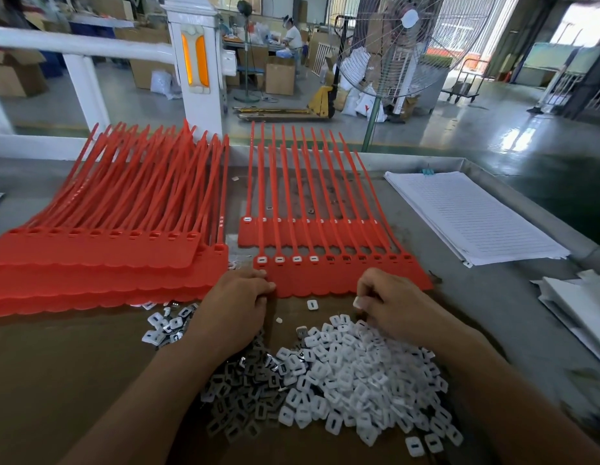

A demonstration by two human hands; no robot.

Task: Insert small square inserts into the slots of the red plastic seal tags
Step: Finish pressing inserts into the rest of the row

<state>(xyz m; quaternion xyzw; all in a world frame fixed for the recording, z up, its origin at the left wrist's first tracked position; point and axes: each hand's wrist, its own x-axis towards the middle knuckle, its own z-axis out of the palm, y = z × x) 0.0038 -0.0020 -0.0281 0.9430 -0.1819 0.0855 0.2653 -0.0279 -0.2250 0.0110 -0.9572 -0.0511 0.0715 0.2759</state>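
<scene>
Curling inward, left hand (236,298) and right hand (390,305) hide palms; cannot tell either grip.

Factory floor: pallet jack (320,104), cartons (280,78).

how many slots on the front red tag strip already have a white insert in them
4: white inserts fill the four leftmost slots of the front tag strip, first, second, third and fourth from the left. The six slots to their right look empty.
</scene>
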